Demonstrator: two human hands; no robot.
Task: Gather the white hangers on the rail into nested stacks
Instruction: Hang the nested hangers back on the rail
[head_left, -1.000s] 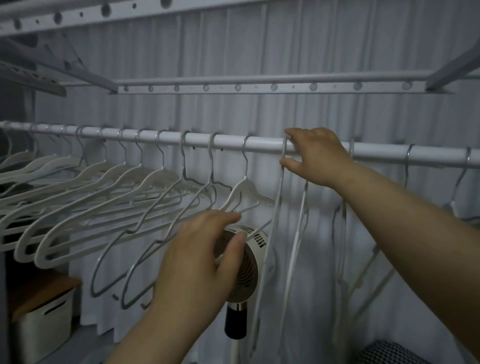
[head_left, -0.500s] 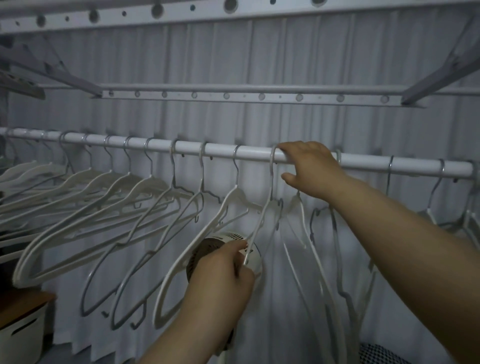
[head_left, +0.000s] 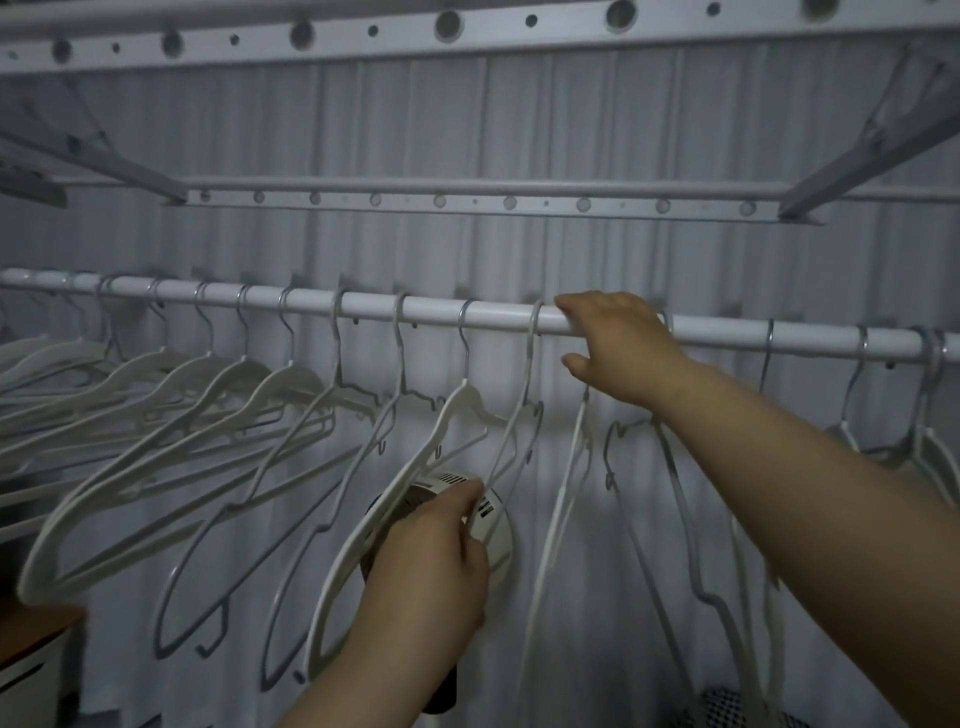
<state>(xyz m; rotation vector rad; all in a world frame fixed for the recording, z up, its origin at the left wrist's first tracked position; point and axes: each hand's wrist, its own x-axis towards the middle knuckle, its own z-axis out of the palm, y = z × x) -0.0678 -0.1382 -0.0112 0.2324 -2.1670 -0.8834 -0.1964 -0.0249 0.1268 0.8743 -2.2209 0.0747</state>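
Left hand (head_left: 431, 566) is curled, its thumb and forefinger pinching the lower arm of one thin white hanger (head_left: 505, 447), which is turned nearly edge-on. That hanger's metal hook sits over the rail (head_left: 431, 312) just left of the right hand (head_left: 618, 348). The right hand lies on top of the rail with its fingers bent over it and the thumb sticking out underneath. Another thin hanger drops from below its palm, but whether the hand also holds that hook cannot be told.

Just behind the left hand's fingers stands a small round fan (head_left: 493, 525). The rail runs level across the view, in front of a pale pleated curtain (head_left: 519, 130). Above it are two bars (head_left: 467, 200) pierced with holes. A box (head_left: 26, 670) with a brown top shows at the lower left corner.

Most of the white hangers (head_left: 156, 384) hang left of both hands, spaced along the rail and slanting down to the left. Two grey wire hangers (head_left: 338, 364) hang between them and the pinched one. More hangers hang to the right of the right hand, a few bunched at the far right end.
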